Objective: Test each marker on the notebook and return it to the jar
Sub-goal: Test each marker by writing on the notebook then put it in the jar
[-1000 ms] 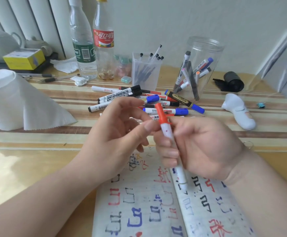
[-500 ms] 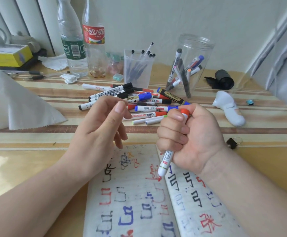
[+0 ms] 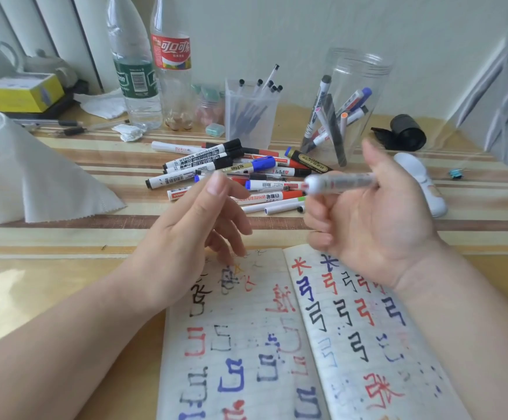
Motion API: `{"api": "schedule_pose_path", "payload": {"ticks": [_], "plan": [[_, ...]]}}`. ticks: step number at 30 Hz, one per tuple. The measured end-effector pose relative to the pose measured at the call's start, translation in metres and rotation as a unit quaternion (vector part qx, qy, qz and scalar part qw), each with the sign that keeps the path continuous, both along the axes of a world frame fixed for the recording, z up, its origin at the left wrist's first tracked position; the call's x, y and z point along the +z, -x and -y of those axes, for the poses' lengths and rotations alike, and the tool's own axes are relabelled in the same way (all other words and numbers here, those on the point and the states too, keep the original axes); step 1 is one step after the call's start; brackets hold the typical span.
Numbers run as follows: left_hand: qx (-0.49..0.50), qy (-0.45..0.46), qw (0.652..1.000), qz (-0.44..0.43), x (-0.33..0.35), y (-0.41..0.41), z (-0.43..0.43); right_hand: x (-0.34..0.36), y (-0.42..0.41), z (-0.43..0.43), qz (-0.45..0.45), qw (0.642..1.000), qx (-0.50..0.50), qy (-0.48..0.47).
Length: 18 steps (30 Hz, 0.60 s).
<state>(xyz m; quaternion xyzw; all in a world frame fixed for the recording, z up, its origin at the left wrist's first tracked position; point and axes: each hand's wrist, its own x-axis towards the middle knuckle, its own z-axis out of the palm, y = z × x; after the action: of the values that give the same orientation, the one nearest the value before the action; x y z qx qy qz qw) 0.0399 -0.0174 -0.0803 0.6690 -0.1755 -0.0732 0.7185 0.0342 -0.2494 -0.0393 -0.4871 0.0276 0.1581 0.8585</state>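
Note:
My right hand (image 3: 376, 225) grips a white marker (image 3: 340, 181) above the table. The marker lies level and blurred, its red tip pointing left. My left hand (image 3: 192, 237) hovers over the top left of the open notebook (image 3: 246, 344) with its fingers loose. I see nothing in it. The notebook's pages carry red, blue and black test marks. A clear plastic jar (image 3: 376, 74) stands behind my right hand with several markers inside. A pile of loose markers (image 3: 216, 165) lies on the table between the hands and the jar.
A paper towel roll (image 3: 19, 177) sits at the left. Two bottles (image 3: 137, 80) and a frosted pen cup (image 3: 249, 116) stand at the back. A white plastic object (image 3: 428, 189) and a black roll (image 3: 407, 131) lie right of the jar.
My right hand has lifted the marker's tip off the notebook page and swung the marker from upright to level. My left hand has opened its fingers a little and stayed in place.

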Motion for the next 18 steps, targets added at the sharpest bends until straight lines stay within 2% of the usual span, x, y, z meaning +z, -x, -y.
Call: {"api": "schedule_pose_path", "payload": {"ticks": [2, 4, 8, 10, 11, 14, 18], "plan": [[-0.036, 0.006, 0.999, -0.014, 0.0, -0.003, 0.0, 0.0, -0.001, 0.007, 0.014, 0.997, 0.026, 0.064], [-0.065, -0.003, 0.998, -0.017, -0.002, -0.003, 0.001, 0.001, -0.001, 0.011, 0.032, 0.994, 0.045, 0.09], [-0.072, -0.018, 0.997, -0.018, -0.003, -0.003, 0.003, -0.003, 0.004, 0.01, 0.11, 0.982, 0.11, 0.103], [-0.073, -0.027, 0.997, -0.018, -0.003, -0.004, 0.003, -0.011, 0.006, 0.006, 0.145, 0.972, 0.1, 0.155], [-0.072, -0.034, 0.997, -0.015, -0.004, -0.005, 0.002, -0.014, 0.007, 0.003, 0.163, 0.96, 0.083, 0.212], [-0.077, -0.054, 0.995, -0.009, -0.005, -0.005, 0.0, -0.017, 0.01, -0.008, 0.229, 0.89, 0.068, 0.388], [-0.075, -0.065, 0.995, -0.011, -0.006, -0.007, 0.002, -0.01, 0.016, -0.01, 0.266, 0.842, 0.089, 0.462]]}}
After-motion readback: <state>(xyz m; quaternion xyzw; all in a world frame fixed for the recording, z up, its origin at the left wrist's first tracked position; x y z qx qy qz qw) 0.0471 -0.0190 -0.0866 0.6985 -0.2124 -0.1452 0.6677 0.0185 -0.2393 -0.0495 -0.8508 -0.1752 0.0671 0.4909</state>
